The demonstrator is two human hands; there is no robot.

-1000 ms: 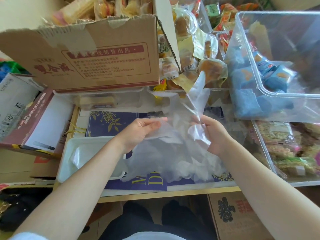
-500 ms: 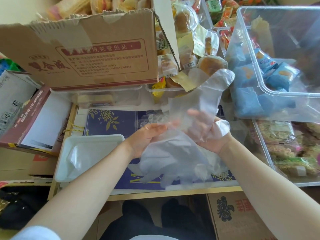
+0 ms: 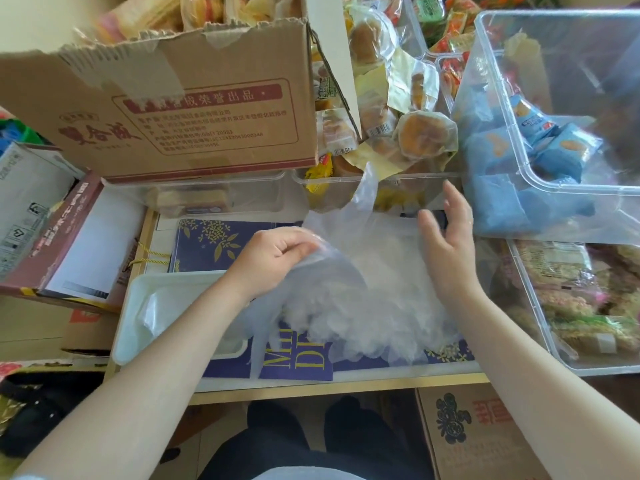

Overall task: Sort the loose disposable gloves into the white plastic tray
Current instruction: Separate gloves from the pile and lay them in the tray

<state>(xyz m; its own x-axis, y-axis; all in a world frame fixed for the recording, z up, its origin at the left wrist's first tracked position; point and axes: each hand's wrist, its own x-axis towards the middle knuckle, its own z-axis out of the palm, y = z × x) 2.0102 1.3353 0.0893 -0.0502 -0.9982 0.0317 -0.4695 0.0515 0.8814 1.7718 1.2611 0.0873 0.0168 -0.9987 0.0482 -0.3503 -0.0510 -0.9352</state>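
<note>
The left hand (image 3: 273, 258) has its thumb and curled fingers pinched on the upper edge of the loose disposable gloves (image 3: 367, 296), a cloudy clear heap lying on the middle of the table, over a dark blue printed sheet (image 3: 214, 242). The right hand (image 3: 446, 244) is off the plastic, fingers straight and spread wide, palm turned toward the heap's far right side and holding nothing. One glove cuff (image 3: 363, 192) sticks up from the back of the heap toward the clear snack tubs (image 3: 554, 133) along the far edge.

The white plastic tray (image 3: 138, 344) sits at the table's near left corner, just beside the heap and partly under the left forearm; a little clear film (image 3: 156, 313) already lies in it.

The step in hand looks like separating one glove from the pile. The next move probably calls for the right hand to press the rest down while the left peels its pinched layer free and carries it leftward into the tray, since the thin film clings.

Half a second earlier the right hand was holding a glove raised above the heap; now that glove has dropped, the right hand has let go and opened, and the left has closed on the plastic.
</note>
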